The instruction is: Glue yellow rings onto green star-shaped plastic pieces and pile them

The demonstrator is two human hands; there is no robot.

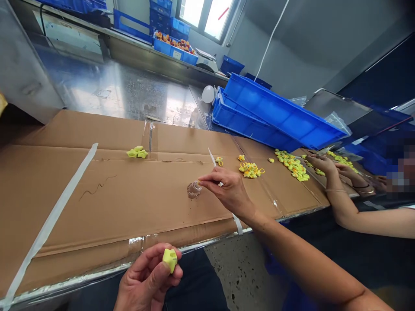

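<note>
My left hand, at the front edge of the table, is closed on a yellow star-shaped piece between thumb and fingers. A small slot shows in the side of that piece. Farther up, my right hand pinches something tiny and yellowish at its fingertips, too small to name. Those fingertips are at the rim of a small clear cup standing on the cardboard. Several plain yellow-green star pieces lie together to the left. Beyond my right hand are a small yellow figure with a ring and a pile of similar figures.
Taped cardboard covers the table. Blue crates stand at the back right. More yellow pieces lie near a co-worker's hands on the right. A blue bin of orange pieces and a scale sit behind.
</note>
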